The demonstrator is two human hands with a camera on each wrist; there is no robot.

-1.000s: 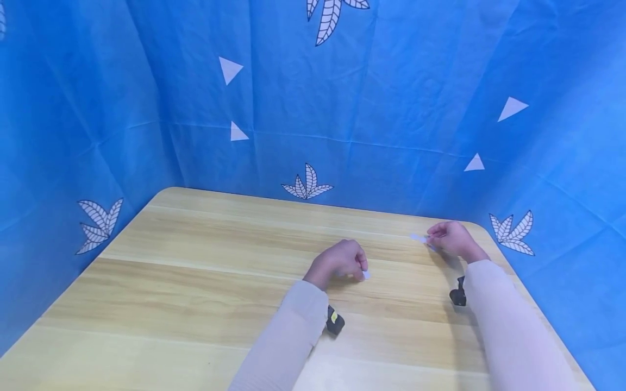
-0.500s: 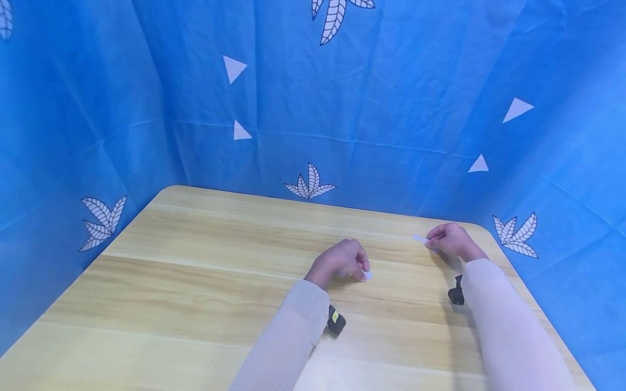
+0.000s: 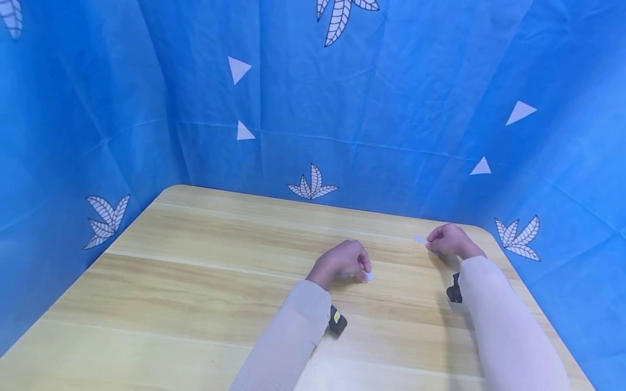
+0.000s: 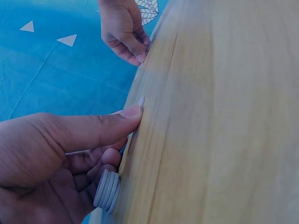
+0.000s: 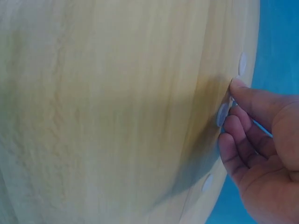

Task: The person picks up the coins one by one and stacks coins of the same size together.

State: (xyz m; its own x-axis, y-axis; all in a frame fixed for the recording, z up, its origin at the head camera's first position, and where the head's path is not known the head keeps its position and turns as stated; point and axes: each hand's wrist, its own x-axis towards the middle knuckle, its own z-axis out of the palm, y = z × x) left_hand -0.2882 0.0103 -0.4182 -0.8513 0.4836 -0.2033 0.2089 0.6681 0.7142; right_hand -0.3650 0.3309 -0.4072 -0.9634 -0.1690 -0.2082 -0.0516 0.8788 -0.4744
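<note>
Over the middle right of the table, my left hand (image 3: 344,259) pinches a small white disc (image 3: 369,277) at its thumb tip. In the left wrist view a stack of several such discs (image 4: 107,191) stands on the table, beside the curled lower fingers. Farther back, near the right rear corner, my right hand (image 3: 452,240) has thumb and index finger together on a disc that they mostly hide. Next to those fingertips lies a white disc (image 5: 242,64); another disc (image 5: 223,115) lies just below the thumb, and a third disc (image 5: 207,182) lies farther down in the right wrist view.
A light wood-grain table (image 3: 195,271) with rounded corners carries everything. Blue curtain (image 3: 303,98) with white leaf and triangle prints hangs around its back and sides. Black wrist cameras sit under both sleeves, the left camera (image 3: 337,320) close above the tabletop.
Both hands keep nearly the same places and grips. The head view has turned slightly left, so the curtain prints appear a little farther right.
</note>
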